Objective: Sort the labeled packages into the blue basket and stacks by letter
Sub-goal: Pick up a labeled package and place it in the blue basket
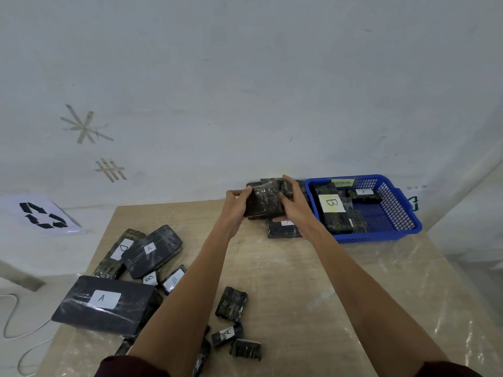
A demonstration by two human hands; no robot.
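My left hand (236, 204) and my right hand (295, 204) both grip a dark plastic-wrapped package (265, 202) held above the far end of the table; its label does not show. Below it lies a stack of dark packages (283, 229) with a partly hidden white label. To the right stands the blue basket (405, 229), holding a package labelled B (332, 205) and a smaller one (363, 194). At the near left lie unsorted packages: a large A (104, 303), another A (151, 250), a D (118, 253), two small B ones (174, 278).
Small dark packages (231, 303) lie near the table's front middle, one marked A (227, 333). The wooden table (313, 281) stands against a white wall. A recycling-symbol sheet (40, 214) lies off the table at left, and a white cable (16, 322) runs along the floor.
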